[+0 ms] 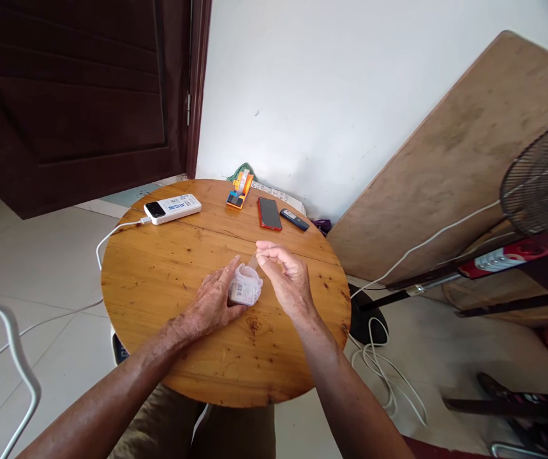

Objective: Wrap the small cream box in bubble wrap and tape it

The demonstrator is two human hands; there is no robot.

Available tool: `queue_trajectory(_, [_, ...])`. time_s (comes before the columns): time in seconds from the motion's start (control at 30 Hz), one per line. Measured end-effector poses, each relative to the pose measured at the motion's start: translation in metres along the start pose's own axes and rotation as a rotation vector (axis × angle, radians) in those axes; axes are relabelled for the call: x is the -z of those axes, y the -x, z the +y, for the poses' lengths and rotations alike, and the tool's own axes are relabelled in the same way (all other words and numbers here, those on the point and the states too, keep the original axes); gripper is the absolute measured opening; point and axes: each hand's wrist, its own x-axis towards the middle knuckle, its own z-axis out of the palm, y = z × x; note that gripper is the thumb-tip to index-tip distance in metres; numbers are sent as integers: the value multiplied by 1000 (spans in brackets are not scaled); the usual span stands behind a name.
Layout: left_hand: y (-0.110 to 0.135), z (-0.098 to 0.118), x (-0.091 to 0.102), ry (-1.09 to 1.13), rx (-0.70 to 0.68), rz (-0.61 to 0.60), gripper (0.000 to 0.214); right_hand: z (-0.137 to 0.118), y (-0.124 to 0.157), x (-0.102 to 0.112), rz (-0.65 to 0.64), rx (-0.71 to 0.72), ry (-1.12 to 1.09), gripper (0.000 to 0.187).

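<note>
A small pale box wrapped in thin clear plastic [245, 286] rests on the round wooden table [159, 268], with dark print showing through its near side. My left hand [214, 296] is closed around its left side, thumb at the near edge and fingers at the far one. Above the box's far right corner, my right hand [287, 275] pinches a short strip of clear tape [254, 260] between thumb and fingertips. The strip slants down towards the wrap; whether it sticks to it I cannot tell.
Along the table's far side are a white power bank [173, 208] with a cable, an orange tape dispenser [240, 188], a red-edged phone [269, 213] and a dark blue handheld device [294, 220]. A fan [544, 182] stands at right, with loose cords [379, 363] on the floor.
</note>
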Motion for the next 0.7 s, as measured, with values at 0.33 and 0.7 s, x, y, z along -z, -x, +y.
queue_trajectory(0.33, [3, 3, 5, 296, 45, -53, 104, 6, -19, 8, 56, -99, -110, 15])
queue_trajectory(0.7, [0, 3, 7, 502, 59, -46, 90, 19, -53, 6, 89, -195, -140, 22])
